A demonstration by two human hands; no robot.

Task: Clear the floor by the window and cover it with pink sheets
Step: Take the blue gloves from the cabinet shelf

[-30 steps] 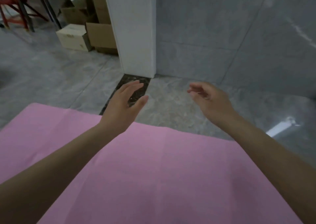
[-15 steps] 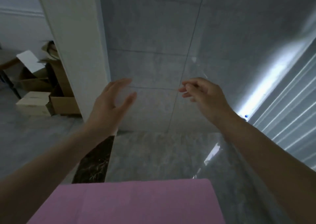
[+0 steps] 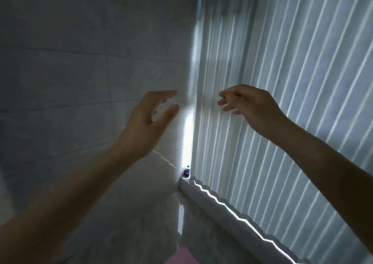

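Both hands up in the air, nothing held: left hand (image 3: 145, 122) has its grip wide w/ fingers spread, right hand (image 3: 250, 108) a loose, narrow curl. Looks like btwn sheets; pink sheet (image 3: 177, 258) lies well below the grips, only a corner showing at the frame's bottom edge. Next prob. needs another sheet for bare floor (image 3: 129, 213) along the blinds (image 3: 292, 102); small bottle (image 3: 186, 172) in the corner below left grip may need clearing, and room to the right ends at the sill.

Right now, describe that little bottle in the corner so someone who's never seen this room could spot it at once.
Find the tall vertical blinds on the right and follow their bottom edge left to where they meet the grey tiled wall. On the floor in that corner stands a small dark bottle with a blue cap. It is the only loose object there, lit by the bright strip of daylight.
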